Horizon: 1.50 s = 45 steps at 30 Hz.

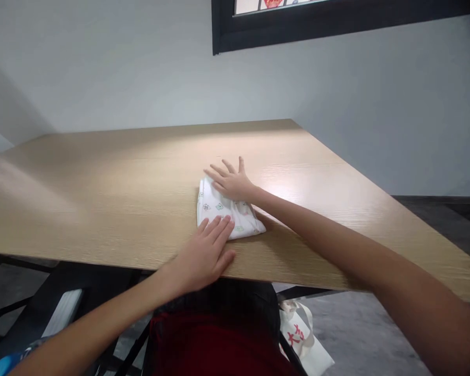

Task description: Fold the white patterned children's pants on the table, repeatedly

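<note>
A white cloth (219, 206) printed with small green and dark figures lies folded into a compact bundle near the front edge of the wooden table (113, 188). Across its near left edge rests my left hand (207, 250), fingers stretched out and the thumb apart. My right hand (231, 180) lies on the far side of the cloth with its fingers spread, the fingertips reaching past the cloth's far edge. Both hands are open and press on the cloth from above, covering parts of it. Its right corner sticks out beneath my right forearm.
A pale wall (141, 62) with a dark window frame (297, 34) stands behind the table. Below the front edge, a white bag with red characters (309, 339) sits at the right. To the left is a black bench (35, 313) with a white object and a blue-capped item.
</note>
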{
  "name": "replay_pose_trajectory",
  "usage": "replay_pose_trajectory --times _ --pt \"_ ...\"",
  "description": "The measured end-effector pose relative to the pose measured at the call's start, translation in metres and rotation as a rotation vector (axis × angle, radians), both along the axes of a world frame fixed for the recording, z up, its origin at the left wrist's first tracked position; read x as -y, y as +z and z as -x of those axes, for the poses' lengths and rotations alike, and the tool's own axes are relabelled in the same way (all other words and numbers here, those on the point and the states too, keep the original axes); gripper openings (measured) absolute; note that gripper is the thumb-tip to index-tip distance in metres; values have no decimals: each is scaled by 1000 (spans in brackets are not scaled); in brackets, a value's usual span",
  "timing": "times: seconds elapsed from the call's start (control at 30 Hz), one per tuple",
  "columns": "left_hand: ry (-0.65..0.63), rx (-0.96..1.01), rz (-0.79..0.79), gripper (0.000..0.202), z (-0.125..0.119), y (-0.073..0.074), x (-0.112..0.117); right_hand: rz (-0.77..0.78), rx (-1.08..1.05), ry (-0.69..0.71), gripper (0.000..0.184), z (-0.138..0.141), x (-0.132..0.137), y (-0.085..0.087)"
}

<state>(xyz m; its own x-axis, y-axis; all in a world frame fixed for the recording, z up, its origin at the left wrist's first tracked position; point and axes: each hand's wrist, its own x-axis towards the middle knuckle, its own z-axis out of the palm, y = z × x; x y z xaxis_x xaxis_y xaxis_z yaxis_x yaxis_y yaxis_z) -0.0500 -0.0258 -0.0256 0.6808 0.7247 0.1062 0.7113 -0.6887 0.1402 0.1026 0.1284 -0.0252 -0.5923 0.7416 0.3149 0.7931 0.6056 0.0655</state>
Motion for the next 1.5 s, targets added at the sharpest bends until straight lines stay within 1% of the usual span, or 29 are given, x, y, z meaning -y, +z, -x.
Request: replay_pose_trajectory --times 0.07,0.1,0.17,0.2,0.27,0.3,0.37,0.43,0.5,0.57,0.6,0.63,0.7,0.77,0.8,0.87,0.93,1.0,1.07,1.13,1.17,1.2,1.23,1.27,1.33,1.37,1.4,1.43,1.5 --pt "-5 -12 -4 54 9 2 22 30 9 -123 43 4 -18 5" --pt "-10 -7 -5 52 14 4 29 39 13 -174 43 6 -24 8" --pt "-21 17 -24 45 22 7 32 6 16 -208 40 10 -24 15" --pt "-19 31 -52 42 25 8 28 -31 5 -184 38 11 -18 17" --pt "-8 46 -162 37 30 7 14 -84 -42 -60 34 12 5 21" --pt "-11 38 -234 34 31 5 5 -68 -68 30 33 10 20 21" --pt "-38 2 -355 25 32 1 -12 37 -111 221 30 5 53 20" --pt "-69 -24 -405 24 31 -2 -24 141 -143 360 28 -6 84 16" --pt "-85 -32 -409 25 31 -1 -29 179 -185 408 31 -20 108 12" --pt "-102 -27 -389 26 33 3 -27 164 -232 403 37 -37 125 9" --pt "-105 -1 -352 26 36 7 -24 154 -249 404 38 -44 130 8" --pt "-97 43 -290 26 38 11 -19 149 -263 409 37 -51 135 8" --pt "-30 169 -90 24 43 22 -7 175 -287 422 33 -62 143 11" --pt "97 286 117 23 47 35 2 262 -342 377 28 -67 149 18" --pt "166 325 184 23 47 42 5 321 -388 329 25 -66 150 23" --pt "278 386 232 23 47 55 1 424 -498 218 19 -61 147 34" --pt "353 416 211 22 45 62 -16 477 -599 119 15 -50 133 44" --pt "417 383 173 19 43 60 -40 545 -682 12 14 -40 110 49" --pt "462 310 133 18 42 49 -64 693 -701 -136 12 -31 85 49" --pt "477 245 94 18 41 35 -81 829 -629 -258 12 -26 65 45" --pt "482 224 72 18 40 29 -86 831 -569 -289 13 -23 59 42" --pt "493 203 44 19 38 24 -88 766 -508 -306 14 -20 57 39" --pt "508 187 10 19 34 22 -88 640 -450 -309 16 -16 57 37" --pt "523 177 -26 20 29 22 -87 473 -396 -300 18 -11 59 36" --pt "541 171 -92 23 15 27 -86 133 -293 -256 26 3 66 34" --pt "536 170 -114 23 8 30 -87 20 -248 -233 28 12 69 34" --pt "523 168 -125 23 1 32 -90 -41 -211 -216 28 19 70 33" --pt "508 167 -125 21 -4 33 -94 -54 -177 -208 27 26 70 31" --pt "484 170 -104 18 -9 29 -102 8 -117 -228 25 31 64 26"
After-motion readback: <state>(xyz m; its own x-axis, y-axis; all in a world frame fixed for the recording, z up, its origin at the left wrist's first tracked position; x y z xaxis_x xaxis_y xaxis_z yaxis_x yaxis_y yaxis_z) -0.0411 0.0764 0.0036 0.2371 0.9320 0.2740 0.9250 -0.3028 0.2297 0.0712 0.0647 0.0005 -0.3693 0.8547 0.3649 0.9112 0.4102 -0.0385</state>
